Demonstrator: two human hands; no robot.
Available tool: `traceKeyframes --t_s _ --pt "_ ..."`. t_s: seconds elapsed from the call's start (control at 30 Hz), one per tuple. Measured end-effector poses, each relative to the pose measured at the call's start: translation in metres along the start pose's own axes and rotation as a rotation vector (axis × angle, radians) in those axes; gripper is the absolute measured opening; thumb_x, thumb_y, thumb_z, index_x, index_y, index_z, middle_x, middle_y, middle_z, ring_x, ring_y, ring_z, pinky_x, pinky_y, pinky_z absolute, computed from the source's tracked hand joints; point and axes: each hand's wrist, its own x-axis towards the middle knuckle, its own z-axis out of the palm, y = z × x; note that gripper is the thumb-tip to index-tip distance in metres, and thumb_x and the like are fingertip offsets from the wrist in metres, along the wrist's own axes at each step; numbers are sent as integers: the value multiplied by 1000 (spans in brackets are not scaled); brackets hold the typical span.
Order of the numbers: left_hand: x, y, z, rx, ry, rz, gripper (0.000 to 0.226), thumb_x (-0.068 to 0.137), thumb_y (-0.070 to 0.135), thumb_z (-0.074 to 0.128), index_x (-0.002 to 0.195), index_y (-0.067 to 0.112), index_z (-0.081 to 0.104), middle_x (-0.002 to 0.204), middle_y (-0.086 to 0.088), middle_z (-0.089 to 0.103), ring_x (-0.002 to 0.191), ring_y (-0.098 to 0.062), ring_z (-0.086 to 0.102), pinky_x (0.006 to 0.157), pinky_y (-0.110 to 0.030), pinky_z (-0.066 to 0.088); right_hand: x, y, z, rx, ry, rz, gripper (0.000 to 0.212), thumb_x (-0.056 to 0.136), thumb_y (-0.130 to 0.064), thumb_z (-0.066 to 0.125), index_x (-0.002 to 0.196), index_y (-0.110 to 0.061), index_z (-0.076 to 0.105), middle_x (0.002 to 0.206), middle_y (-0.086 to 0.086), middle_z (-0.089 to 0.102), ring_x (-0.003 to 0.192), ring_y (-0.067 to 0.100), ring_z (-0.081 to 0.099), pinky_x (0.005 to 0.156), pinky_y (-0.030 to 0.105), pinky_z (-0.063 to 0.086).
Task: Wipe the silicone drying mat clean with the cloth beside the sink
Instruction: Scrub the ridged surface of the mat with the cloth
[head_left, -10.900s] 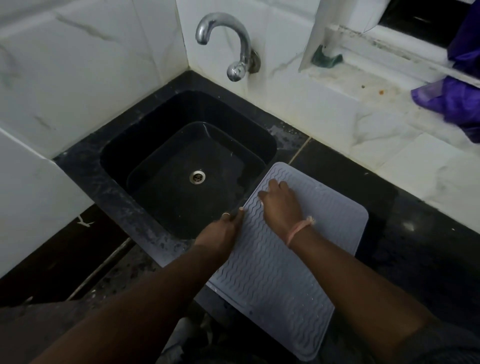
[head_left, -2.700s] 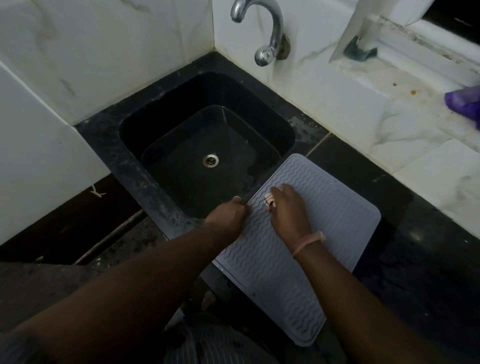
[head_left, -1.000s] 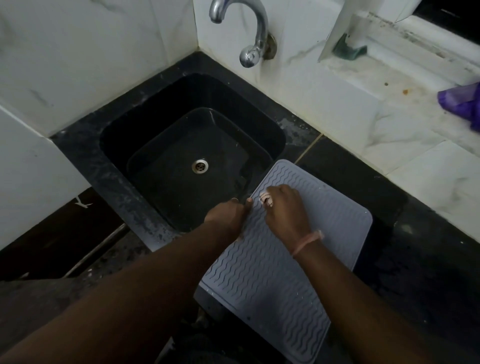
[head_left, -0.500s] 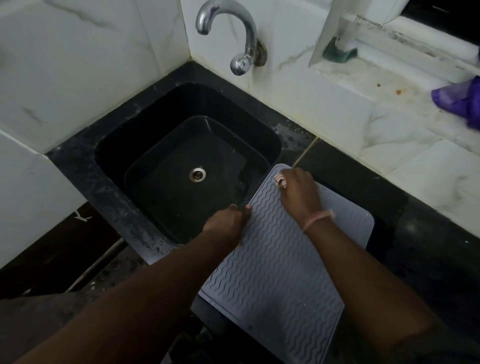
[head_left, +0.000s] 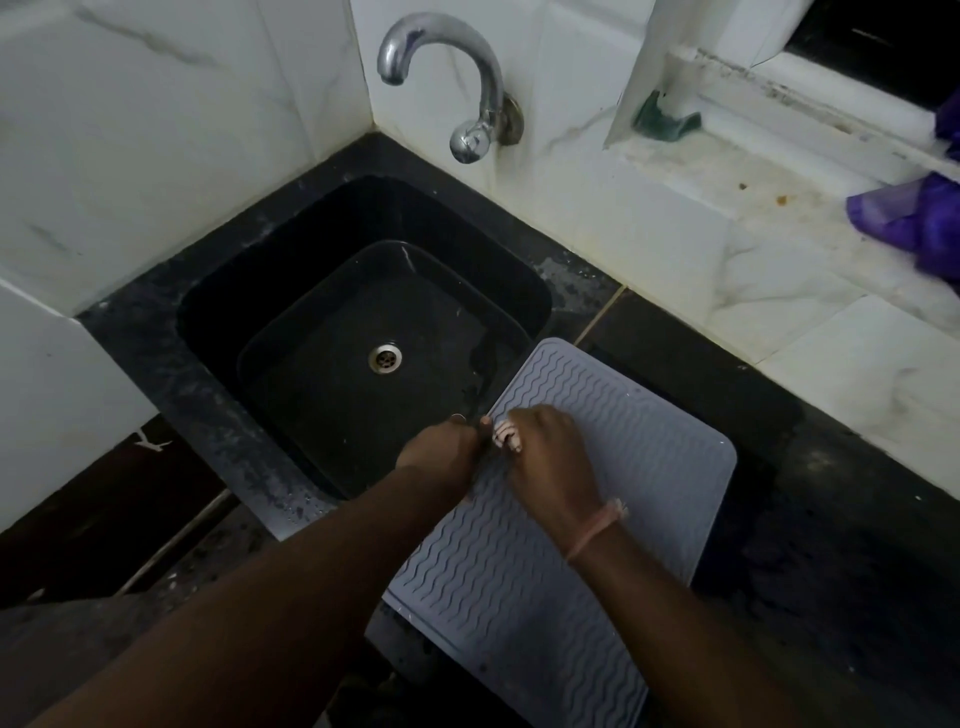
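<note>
Mat (head_left: 597, 467) long axis diagonal, far corner toward sink (head_left: 322, 291).

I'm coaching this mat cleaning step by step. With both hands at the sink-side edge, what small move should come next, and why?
Probably draw the right hand, which grips a small pinkish cloth, back toward the body along the grey mat. The cloth sits near the sink-side edge, the near half lies uncovered, and the left hand holds that edge, steadying it.

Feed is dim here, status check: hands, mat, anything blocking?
Left hand grips mat edge by sink. Right hand presses cloth on mat. Nothing blocking.
</note>
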Motion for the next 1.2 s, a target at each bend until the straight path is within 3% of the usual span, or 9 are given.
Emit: traceKeyframes --t_s 0.2,0.47,0.6,0.87,1.03,1.2 --pt "-3 7 -6 42 -60 -3 96 85 17 77 159 30 17 136 -14 47 113 -29 58 87 -43 57 29 26 -9 -53 22 -24 42 88 -17 71 129 -14 62 125 7 63 119 25 56 104 38 45" --pt "-9 6 -6 29 -68 -18 96 91 21 71 160 31 5 139 -17 48 114 -31 60 90 -48 57 107 67 -32 -179 80 122 27 88 -14 68 114 -8 65 110 17 65 103 35 60 87 42 50" --pt "-12 5 -2 24 -49 -22 95 93 25 69 160 34 2 135 -16 50 106 -28 62 85 -46 58 84 52 -27 -85 105 161 34 91 -16 68 124 -11 63 117 13 63 110 32 58 91 40 51" --pt "-12 12 -9 53 -105 -46 101 91 23 72 162 34 1 142 -17 46 117 -32 58 91 -47 56 -11 15 5 -27 -1 -68 47 90 -25 71 135 -19 58 135 3 58 128 22 51 112 37 41" --pt "-15 11 -20 17 -163 -31 99 93 22 69 162 32 0 148 -18 45 125 -33 54 96 -48 53 40 54 -5 -81 92 86 41 90 -26 65 130 -21 60 126 1 62 121 20 57 106 40 47" --pt "-18 10 -24 44 -158 -10 89 98 22 62 162 31 1 136 -16 54 113 -29 62 92 -47 56 102 78 -28 -118 112 197 25 89 -15 67 113 -10 68 107 12 68 102 31 62 88 38 51"
